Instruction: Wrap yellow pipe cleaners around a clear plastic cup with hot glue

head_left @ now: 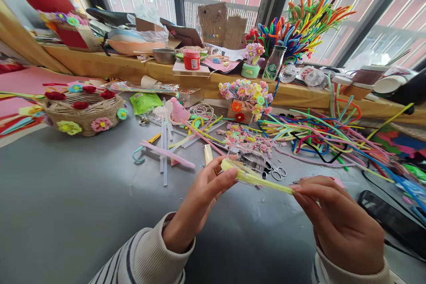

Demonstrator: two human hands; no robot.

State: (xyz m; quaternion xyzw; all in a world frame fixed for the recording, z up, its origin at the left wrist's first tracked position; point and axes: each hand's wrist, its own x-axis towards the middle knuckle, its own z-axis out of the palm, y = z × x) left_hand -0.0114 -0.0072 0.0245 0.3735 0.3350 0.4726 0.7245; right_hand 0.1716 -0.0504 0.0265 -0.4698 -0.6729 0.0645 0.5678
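Between my hands, in the head view, stretches a folded bundle of pale yellow pipe cleaners (262,182). My left hand (208,191) pinches its wide, looped end between thumb and fingers. At the narrow end, the fingertips of my right hand (336,217) are pressed together on the tips. Just behind the bundle lie a clear plastic box (249,159) and scissors (278,171), both partly covered by it. The bundle is held above the grey table (100,204).
A woven basket with fuzzy flowers (86,115) stands at the left. Glue sticks (164,155) and a pink pipe cleaner (169,154) lie mid-table. Tangled pipe cleaners (319,133) spread at the right, near a black phone (389,217). A glass bottle (274,64) stands on the ledge.
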